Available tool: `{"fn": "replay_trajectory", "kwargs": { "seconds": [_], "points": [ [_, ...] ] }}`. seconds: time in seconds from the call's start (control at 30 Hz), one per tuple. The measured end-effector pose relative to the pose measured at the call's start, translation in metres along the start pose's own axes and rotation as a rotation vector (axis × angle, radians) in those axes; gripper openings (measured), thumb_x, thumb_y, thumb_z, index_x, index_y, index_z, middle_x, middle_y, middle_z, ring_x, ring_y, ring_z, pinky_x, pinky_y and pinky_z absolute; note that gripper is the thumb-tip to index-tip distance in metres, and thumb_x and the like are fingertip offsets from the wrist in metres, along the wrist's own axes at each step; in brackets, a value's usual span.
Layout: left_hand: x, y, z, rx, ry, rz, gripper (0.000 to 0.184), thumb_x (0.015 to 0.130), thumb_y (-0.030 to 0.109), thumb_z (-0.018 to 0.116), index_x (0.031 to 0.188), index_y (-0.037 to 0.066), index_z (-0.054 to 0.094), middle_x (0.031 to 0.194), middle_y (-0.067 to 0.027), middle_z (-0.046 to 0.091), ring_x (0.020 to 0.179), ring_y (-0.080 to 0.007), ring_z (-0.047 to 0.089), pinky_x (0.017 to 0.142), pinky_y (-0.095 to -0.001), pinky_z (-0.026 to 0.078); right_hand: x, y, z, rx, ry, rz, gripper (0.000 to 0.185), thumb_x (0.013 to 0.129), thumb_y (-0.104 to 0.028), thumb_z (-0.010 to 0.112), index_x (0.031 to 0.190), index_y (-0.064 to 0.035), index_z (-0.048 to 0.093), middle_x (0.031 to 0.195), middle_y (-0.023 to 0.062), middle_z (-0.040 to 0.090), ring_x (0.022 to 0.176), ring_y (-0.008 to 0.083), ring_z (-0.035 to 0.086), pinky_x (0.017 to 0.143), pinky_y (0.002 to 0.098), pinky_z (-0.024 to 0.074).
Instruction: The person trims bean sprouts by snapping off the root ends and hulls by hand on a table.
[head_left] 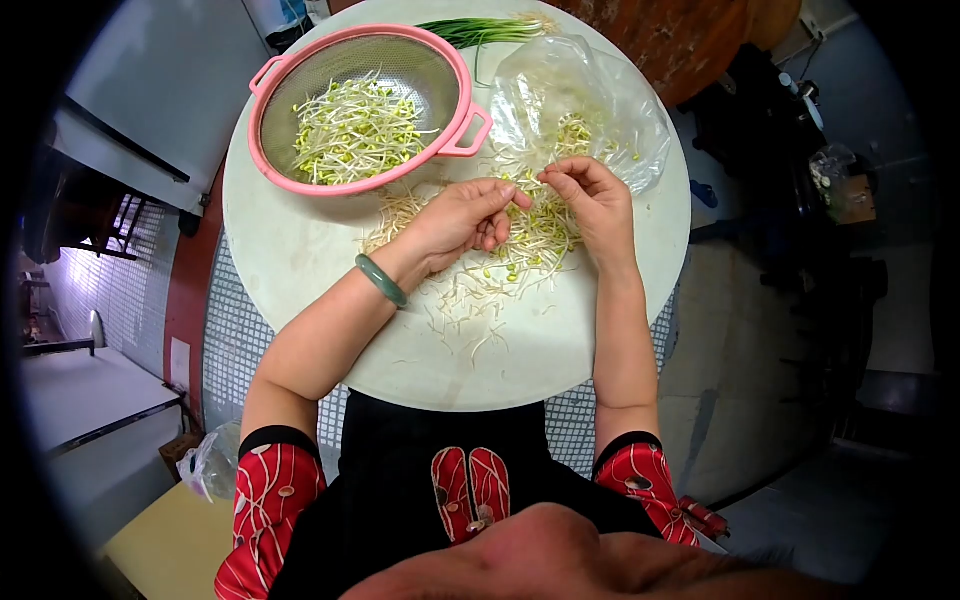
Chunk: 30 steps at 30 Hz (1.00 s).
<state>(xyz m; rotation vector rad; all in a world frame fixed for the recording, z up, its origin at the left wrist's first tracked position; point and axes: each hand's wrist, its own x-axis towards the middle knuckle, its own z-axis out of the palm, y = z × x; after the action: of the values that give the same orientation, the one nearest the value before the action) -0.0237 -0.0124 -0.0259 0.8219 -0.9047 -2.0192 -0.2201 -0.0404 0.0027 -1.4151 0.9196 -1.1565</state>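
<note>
Round pale table: pink colander, green onions, clear bag, loose sprouts.

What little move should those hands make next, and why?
I'd suggest the right hand pinch up one sprout from the loose pile beside it: plenty lie there on the table, within easy reach, and the pink colander shows bare mesh around its heap.

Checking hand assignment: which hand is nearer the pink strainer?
Left. The left hand is just below the pink strainer's right-side handle in view; the right hand is farther right, by the plastic bag's near edge.
</note>
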Motion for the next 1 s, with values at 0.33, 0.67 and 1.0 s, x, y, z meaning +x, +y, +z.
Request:
{"fn": "replay_trajectory", "kwargs": {
  "seconds": [0.33, 0.67, 1.0],
  "points": [
    [0.001, -0.006, 0.001, 0.155, -0.007, 0.053, 0.033, 0.103, 0.031, 0.042, 0.101, 0.004, 0.060, 0.059, 0.0010, 0.051, 0.050, -0.0062, 0.045, 0.049, -0.0191, 0.038, -0.002, 0.005, 0.014, -0.005, -0.122, 0.157, 0.013, 0.089, -0.007, 0.066, 0.098, 0.0012, 0.064, 0.087, 0.0013, 0.065, 0.079, 0.0065, 0.058, 0.071, 0.0212, 0.0482],
    [-0.001, 0.003, 0.004, 0.070, 0.130, 0.036, 0.035, 0.101, 0.022, 0.045, 0.129, 0.002, 0.047, 0.072, -0.0063, 0.062, 0.052, -0.0084, 0.052, 0.050, -0.0198, 0.042, 0.004, 0.004, -0.004, 0.007, 0.065, 0.078, 0.015, 0.089, -0.009, 0.067, 0.100, 0.0008, 0.065, 0.091, 0.0022, 0.066, 0.081, 0.0067, 0.059, 0.073, 0.0203, 0.0471],
    [-0.001, 0.004, -0.001, 0.349, 0.117, 0.260, 0.036, 0.097, 0.017, 0.053, 0.130, 0.002, 0.051, 0.091, -0.0026, 0.063, 0.073, -0.0057, 0.056, 0.065, -0.0182, 0.044, 0.004, 0.001, -0.006, 0.085, -0.011, 0.118, 0.016, 0.088, -0.009, 0.068, 0.099, 0.0012, 0.065, 0.096, 0.0058, 0.067, 0.087, 0.0094, 0.061, 0.079, 0.0219, 0.0481]
  ]
}}
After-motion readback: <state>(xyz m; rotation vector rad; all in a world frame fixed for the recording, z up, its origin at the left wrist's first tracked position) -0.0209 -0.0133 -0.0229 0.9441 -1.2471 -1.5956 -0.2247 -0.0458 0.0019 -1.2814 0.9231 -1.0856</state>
